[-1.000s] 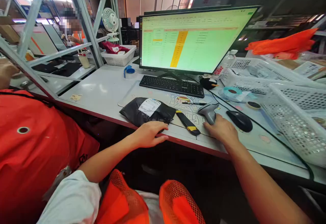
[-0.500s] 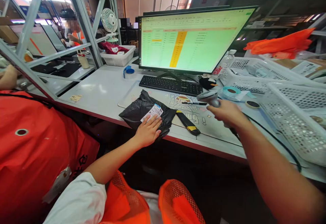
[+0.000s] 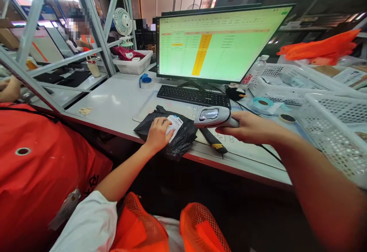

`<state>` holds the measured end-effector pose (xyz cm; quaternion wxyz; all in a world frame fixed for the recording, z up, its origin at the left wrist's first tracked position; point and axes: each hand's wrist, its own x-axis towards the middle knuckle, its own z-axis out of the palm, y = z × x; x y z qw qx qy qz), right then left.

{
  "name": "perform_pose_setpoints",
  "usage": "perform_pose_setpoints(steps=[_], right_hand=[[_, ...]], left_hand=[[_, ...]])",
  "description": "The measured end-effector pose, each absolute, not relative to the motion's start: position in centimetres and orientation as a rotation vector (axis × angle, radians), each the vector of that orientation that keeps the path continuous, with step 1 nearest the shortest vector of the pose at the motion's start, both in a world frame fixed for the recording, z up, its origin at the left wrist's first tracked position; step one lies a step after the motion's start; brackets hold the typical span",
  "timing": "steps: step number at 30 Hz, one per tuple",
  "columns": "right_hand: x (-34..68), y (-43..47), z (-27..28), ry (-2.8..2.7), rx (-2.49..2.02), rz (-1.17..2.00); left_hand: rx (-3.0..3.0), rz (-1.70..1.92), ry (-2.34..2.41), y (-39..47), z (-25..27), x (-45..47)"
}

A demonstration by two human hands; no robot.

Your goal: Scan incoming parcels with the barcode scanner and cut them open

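White desk (image 3: 103, 99) — right grip (image 3: 249, 127) wrapped round scanner (image 3: 212, 116), left grip (image 3: 158, 135) loosely curled on parcel (image 3: 186, 134).

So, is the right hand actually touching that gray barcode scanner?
Touching. The head view shows the right hand closed around the handle of the gray barcode scanner, with no gap between them.

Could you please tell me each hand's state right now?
Left hand: on the black parcel; grip cannot be told.
Right hand: closed, holding the grey scanner.
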<state>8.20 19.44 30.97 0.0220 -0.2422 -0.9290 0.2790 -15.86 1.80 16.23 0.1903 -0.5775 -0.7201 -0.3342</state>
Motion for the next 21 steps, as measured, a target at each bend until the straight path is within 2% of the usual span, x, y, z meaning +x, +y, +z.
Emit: perform_pose_setpoints(steps=[7, 10, 15, 18, 21], right_hand=[[8.1, 21.1, 29.2, -2.858, -0.757, 0.797], [8.6, 23.8, 25.7, -2.771, -0.942, 0.502], [9.7, 27.1, 18.9, -2.624, -1.528, 0.01], [10.4, 27.1, 16.8, -2.568, -1.662, -0.095], [10.7, 26.7, 17.9, -2.566, -1.7, -0.071]], left_hand=[[-1.615, -0.79, -2.161, 2.9, 14.0, -17.4], [-1.6, -0.77, -2.194, 2.8, 13.1, -17.2], [-1.567, -0.756, -2.224, 2.8, 13.0, -17.0], [-1.54, -0.785, -2.207, 3.0, 12.9, -17.0], [-1.521, -0.796, -2.197, 3.1, 12.7, -17.1]])
